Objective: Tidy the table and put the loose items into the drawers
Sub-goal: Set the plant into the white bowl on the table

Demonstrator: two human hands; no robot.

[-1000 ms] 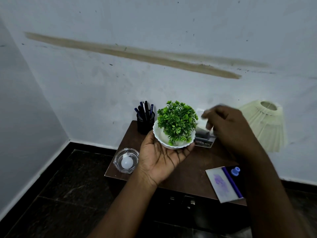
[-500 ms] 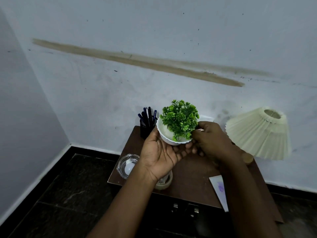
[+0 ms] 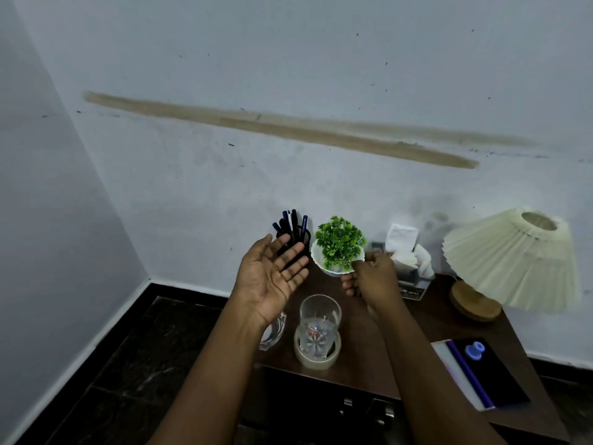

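Hands first. Left hand (image 3: 272,277) is held palm up above the rear left of the counter (image 3: 361,348), fingers straight and spread, with nothing in it. Right hand (image 3: 373,279) has its fingers curled under the white plant pot (image 3: 335,268) and its thumb at the rim. The pot is at the back of the counter, just beside the pen holder (image 3: 293,236). Whether its base rests on the wood cannot be told from this angle.

Outward from the hands:
- A clear tumbler (image 3: 319,319) stands upright inside a tape roll (image 3: 317,358) near the front edge.
- A glass dish (image 3: 272,332) lies to the left of the roll, partly hidden by the left forearm.
- A tissue box (image 3: 412,281) stands beyond the right hand, against the wall.
- A lamp (image 3: 513,258) with a tilted pleated shade occupies the right rear.
- A notebook (image 3: 478,380) lies at the front right corner, with a small blue piece (image 3: 475,351) on top of it.

Drawers (image 3: 365,407): the front below the counter is dark. Two metal handles show, and it appears closed.

Assessment: the task looks to be at an early stage. The pot appears to be arranged on top rather than stowed. Tape roll, tumbler, dish, notebook and blue piece all lie on top, and nothing is seen inside a drawer. Opening a drawer and stowing these items is judged outstanding.
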